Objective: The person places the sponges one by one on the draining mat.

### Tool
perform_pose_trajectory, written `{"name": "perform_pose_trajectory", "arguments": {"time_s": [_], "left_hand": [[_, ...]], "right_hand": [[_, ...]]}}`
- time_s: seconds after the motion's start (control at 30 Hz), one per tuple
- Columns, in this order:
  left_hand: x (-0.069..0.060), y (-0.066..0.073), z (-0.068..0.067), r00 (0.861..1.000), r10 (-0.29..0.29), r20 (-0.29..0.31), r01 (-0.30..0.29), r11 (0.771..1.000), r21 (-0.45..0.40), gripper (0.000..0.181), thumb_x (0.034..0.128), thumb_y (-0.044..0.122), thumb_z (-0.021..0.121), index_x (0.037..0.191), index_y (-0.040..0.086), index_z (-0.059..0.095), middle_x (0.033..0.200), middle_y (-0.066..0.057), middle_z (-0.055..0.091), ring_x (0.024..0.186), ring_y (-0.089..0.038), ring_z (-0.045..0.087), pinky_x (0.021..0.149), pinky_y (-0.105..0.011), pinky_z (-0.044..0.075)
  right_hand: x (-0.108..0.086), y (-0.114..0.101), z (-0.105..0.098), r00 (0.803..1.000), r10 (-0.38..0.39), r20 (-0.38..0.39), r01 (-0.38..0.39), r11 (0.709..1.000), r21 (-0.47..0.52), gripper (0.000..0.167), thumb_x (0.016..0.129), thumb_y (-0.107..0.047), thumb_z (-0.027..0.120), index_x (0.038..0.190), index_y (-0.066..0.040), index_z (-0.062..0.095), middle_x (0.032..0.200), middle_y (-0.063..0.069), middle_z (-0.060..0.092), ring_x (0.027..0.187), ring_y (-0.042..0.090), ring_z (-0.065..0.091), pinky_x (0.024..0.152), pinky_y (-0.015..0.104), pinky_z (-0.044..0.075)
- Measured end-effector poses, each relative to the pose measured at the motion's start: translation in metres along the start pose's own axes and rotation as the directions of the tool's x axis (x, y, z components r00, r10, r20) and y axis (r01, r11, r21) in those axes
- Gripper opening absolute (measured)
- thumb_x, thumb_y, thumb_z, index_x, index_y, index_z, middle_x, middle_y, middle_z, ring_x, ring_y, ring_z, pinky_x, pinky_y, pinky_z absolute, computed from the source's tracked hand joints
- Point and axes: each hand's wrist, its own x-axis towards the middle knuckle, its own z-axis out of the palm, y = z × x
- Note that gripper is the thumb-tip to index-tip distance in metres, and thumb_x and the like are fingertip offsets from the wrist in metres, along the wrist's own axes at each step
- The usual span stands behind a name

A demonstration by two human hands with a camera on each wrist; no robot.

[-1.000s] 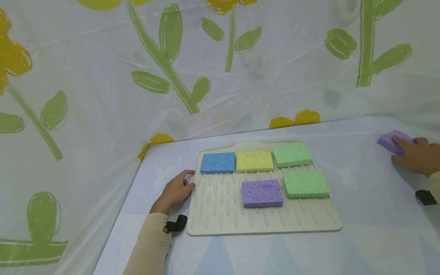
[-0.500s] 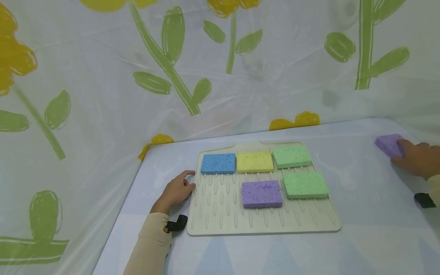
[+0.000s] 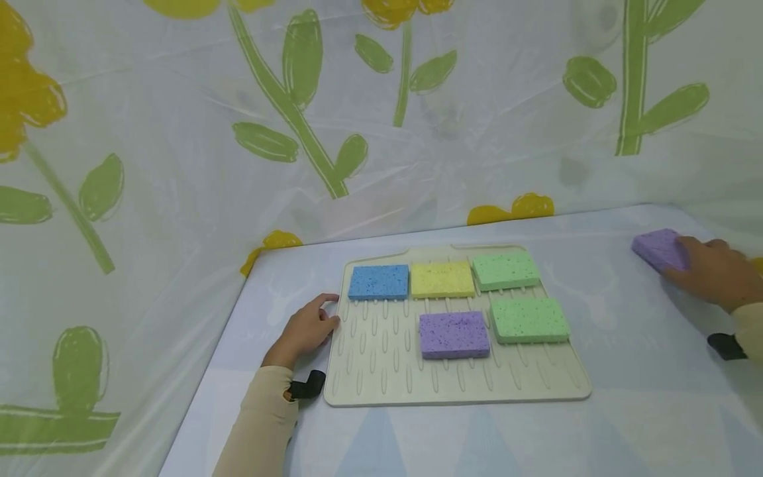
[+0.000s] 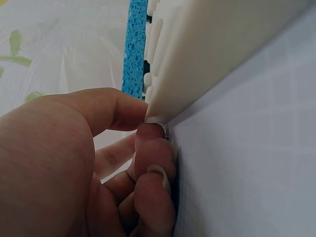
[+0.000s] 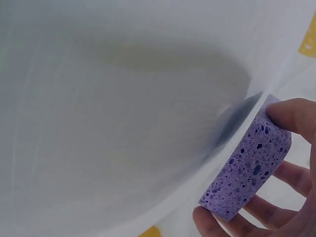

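My right hand (image 3: 718, 268) grips a purple sponge (image 3: 660, 250) over the right side of the table. In the right wrist view the sponge (image 5: 249, 160) sits between thumb and fingertips, its speckled pores showing. At the left, my left hand (image 3: 306, 329) holds the edge of a cream ribbed drying mat (image 3: 369, 391). The left wrist view shows thumb and curled fingertips meeting at the mat's edge (image 4: 182, 59). On the mat lie a blue sponge (image 3: 378, 283), a yellow sponge (image 3: 442, 279), two green sponges (image 3: 505, 270) and another purple sponge (image 3: 454, 334).
A pale cloth with light blue triangles covers the table (image 3: 465, 440). Behind it hangs a white curtain (image 3: 477, 152) printed with yellow flowers and green stems. A black band (image 3: 306, 385) is on the left wrist and another (image 3: 726, 346) on the right.
The right hand has moved left with the purple sponge, a little nearer the mat. The left hand stays at the mat's left edge, and the sponges on the mat have not moved.
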Motion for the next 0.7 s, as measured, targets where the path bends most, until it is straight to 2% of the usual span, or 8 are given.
{"name": "perform_pose_trajectory", "arguments": {"time_s": [0.13,0.33,0.53,0.7], "left_hand": [[0.001,0.001,0.000,1.000,-0.009,-0.002,0.009,1.000,-0.001,0.053,0.0950,0.032,0.058,0.146,0.028,0.046,0.086,-0.005,0.059,0.066,-0.017,0.057,0.058,-0.029,0.042],[0.000,0.001,0.000,1.000,-0.001,0.003,0.001,1.000,0.000,0.054,0.0953,0.031,0.059,0.147,0.026,0.046,0.086,-0.005,0.059,0.065,-0.017,0.056,0.057,-0.029,0.042],[0.001,0.000,-0.001,1.000,0.005,-0.001,-0.005,1.000,-0.003,0.054,0.0953,0.030,0.059,0.147,0.026,0.046,0.086,-0.005,0.059,0.066,-0.017,0.056,0.057,-0.029,0.042],[0.000,0.001,-0.001,1.000,0.006,0.006,-0.006,1.000,-0.002,0.055,0.0952,0.030,0.059,0.148,0.025,0.045,0.085,-0.005,0.059,0.066,-0.017,0.056,0.057,-0.029,0.042]], "right_hand": [[-0.003,-0.002,-0.002,0.993,-0.100,-0.058,0.101,0.995,0.025,0.069,0.093,-0.028,0.061,0.134,0.018,0.032,0.113,0.051,0.044,0.100,0.067,0.045,0.084,0.073,0.042],[-0.006,-0.012,0.001,0.999,-0.045,-0.010,0.046,0.996,0.076,0.079,0.094,-0.035,0.061,0.144,0.015,0.025,0.122,0.051,0.033,0.108,0.069,0.040,0.091,0.075,0.038],[-0.008,-0.021,0.000,0.996,-0.080,-0.040,0.084,0.990,0.114,0.075,0.094,-0.032,0.060,0.143,0.015,0.027,0.123,0.051,0.033,0.111,0.068,0.038,0.092,0.076,0.035],[-0.008,-0.030,-0.001,0.996,-0.080,-0.030,0.083,0.988,0.131,0.078,0.094,-0.033,0.061,0.147,0.012,0.025,0.126,0.050,0.031,0.112,0.067,0.036,0.091,0.076,0.035]]}}
